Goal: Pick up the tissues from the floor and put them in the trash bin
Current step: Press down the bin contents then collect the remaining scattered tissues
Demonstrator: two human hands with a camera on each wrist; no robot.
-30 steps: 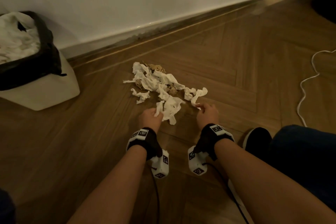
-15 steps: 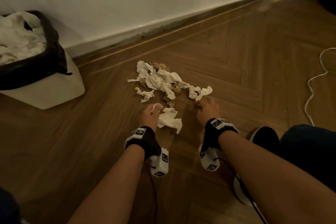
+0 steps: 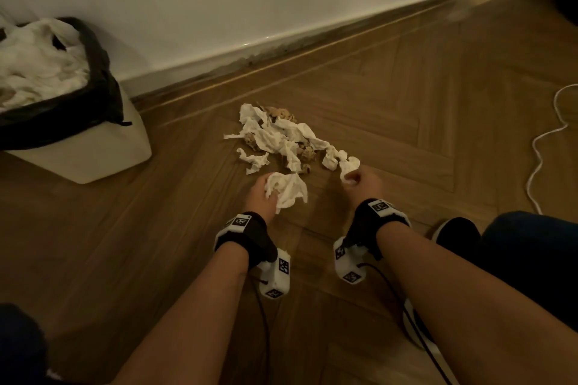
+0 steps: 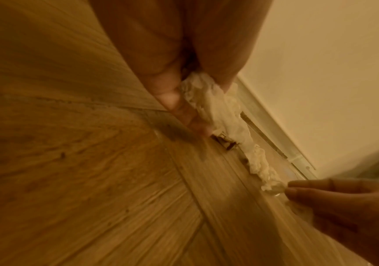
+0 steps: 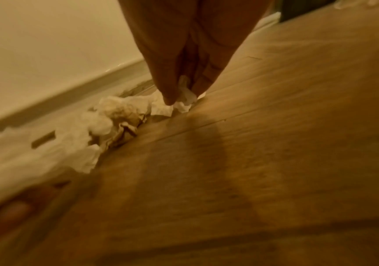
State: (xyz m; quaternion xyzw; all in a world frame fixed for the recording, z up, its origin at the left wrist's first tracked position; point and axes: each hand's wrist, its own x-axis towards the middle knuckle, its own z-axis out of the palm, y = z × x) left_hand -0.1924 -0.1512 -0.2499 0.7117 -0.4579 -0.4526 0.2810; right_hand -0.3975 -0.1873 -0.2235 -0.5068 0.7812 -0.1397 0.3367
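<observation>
tissues [image 3: 275, 137] on floor [image 3: 391, 122] between left trash bin [image 3: 93, 153] and right cable [image 3: 538, 147]

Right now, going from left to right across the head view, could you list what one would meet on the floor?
trash bin → left hand holding a tissue → right hand pinching a tissue strip → black shoe → white cable

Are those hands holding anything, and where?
Yes. The left hand grips a crumpled tissue bunched in its fingers; the right hand pinches the near end of another tissue.
</observation>
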